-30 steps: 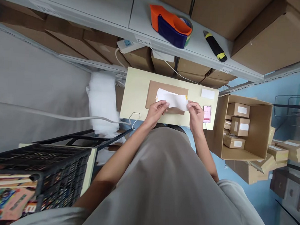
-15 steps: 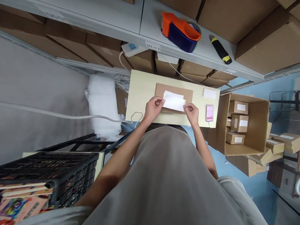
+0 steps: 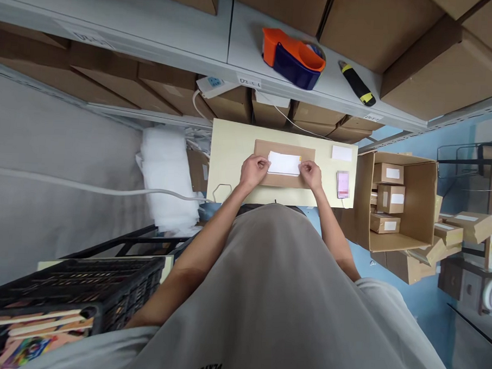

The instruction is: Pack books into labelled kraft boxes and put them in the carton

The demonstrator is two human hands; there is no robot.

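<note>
A white paper label (image 3: 284,164) lies over a flat brown cardboard package (image 3: 281,180) on the pale yellow tabletop (image 3: 233,151). Pinched at its left end by my left hand (image 3: 253,171), the label looks level. At its right end, beside a small yellow mark, the fingertips of my right hand (image 3: 310,175) are closed on its edge. The label's print, if any, faces away or is too faint to read. Right of the package are a phone (image 3: 343,184) with a pink screen and another white slip (image 3: 342,153).
An orange and blue tape dispenser (image 3: 294,59) and a yellow-black utility knife (image 3: 357,84) lie on the grey shelf (image 3: 251,54) above. To the right stands an open carton (image 3: 419,197) with small labelled boxes. White wrapping (image 3: 167,175) and a black crate (image 3: 123,293) are on the left.
The label has gone from slanting down at the right to lying level with the package and the white paper beneath it. My right hand has shifted slightly left and up.
</note>
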